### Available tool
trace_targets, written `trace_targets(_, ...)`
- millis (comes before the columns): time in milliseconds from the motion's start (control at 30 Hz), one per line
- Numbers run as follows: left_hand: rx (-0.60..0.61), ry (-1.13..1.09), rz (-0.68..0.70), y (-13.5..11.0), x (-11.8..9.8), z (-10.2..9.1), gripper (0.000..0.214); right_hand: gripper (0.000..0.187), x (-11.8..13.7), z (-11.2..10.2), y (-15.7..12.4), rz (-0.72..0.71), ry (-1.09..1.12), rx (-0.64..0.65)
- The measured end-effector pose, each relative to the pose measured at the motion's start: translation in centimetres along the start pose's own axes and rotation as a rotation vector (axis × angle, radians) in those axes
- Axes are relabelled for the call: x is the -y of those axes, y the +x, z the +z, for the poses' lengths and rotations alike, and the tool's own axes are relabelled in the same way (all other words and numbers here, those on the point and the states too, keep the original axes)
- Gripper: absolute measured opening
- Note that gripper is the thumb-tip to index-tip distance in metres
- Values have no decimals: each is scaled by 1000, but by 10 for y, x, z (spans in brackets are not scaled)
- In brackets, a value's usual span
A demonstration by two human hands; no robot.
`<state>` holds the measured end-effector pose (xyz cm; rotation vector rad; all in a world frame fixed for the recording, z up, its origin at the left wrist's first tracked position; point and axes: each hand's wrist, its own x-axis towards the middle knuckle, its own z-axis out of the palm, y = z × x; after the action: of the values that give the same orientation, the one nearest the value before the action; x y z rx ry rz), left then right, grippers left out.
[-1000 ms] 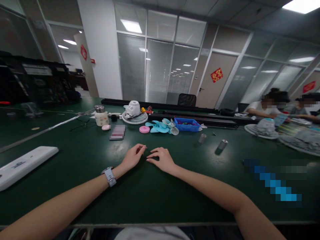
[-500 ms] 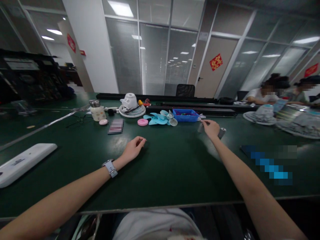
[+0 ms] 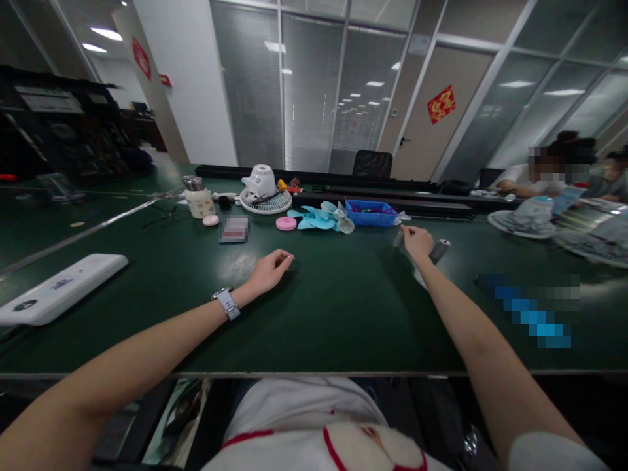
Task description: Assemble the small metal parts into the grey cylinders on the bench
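My left hand (image 3: pixel 271 269) rests over the green tabletop, its thumb and fingers pinched together. Whatever they hold, if anything, is too small to make out. Farther right, my right hand (image 3: pixel 417 243) has its fingers closed in a pinch. A small grey cylinder (image 3: pixel 398 237) stands right by its fingertips; I cannot tell whether they touch it. Partly behind that wrist is a second grey cylinder (image 3: pixel 441 248). Ahead lie light-blue fan blades (image 3: pixel 318 216), a pink round piece (image 3: pixel 286 224) and a blue tray (image 3: pixel 371 218) with small parts inside.
A white fan body (image 3: pixel 260 182) sits on a round fan grille (image 3: pixel 265 204) at the back. Left of it stand a speckled bottle (image 3: pixel 199 204) and a pink pebble-shaped item (image 3: pixel 210 220). A long white device (image 3: pixel 63 288) lies far left. More fan parts (image 3: pixel 527 219) are at right, near seated people.
The view has tilted down a little, so the table appears higher in the picture. Both hands keep nearly the same place over the table.
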<state>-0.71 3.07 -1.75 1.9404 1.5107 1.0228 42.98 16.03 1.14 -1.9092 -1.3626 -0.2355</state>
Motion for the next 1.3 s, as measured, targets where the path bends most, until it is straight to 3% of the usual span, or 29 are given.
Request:
trace_targets(367, 12, 22, 3, -2, -2, 0, 39, 50, -14, 20, -12, 69, 127, 102)
trace_targets(467, 11, 17, 2, -3, -4, -1, 38, 46, 0, 17, -17, 92, 183, 65)
trace_targets(533, 6, 2, 5, -4, -7, -2, 38, 46, 24, 14, -30, 41, 298, 69)
trace_targets(600, 3, -18, 26, -6, -12, -3, 40, 46, 60, 11, -56, -63, 498, 183)
trace_targets(733, 26, -95, 126, -14, -27, -5, 46, 50, 132, 2, -134, -259, 894, 641)
trace_targets(833, 35, -104, 202, -21, -38, -3, 45, 49, 160, -11, -182, -334, 998, 874)
trace_targets(900, 50, -90, 248, -24, -42, -1, 41, 46, 166, -18, -199, -383, 1018, 942)
trace_targets(1167, -10, -106, 196, -18, -46, 0, 33, 46, 162, -22, -202, -462, 918, 879)
trace_targets(1300, -128, -64, 213, -13, -45, -9, 34, 48, 162, -23, -207, -455, 937, 858)
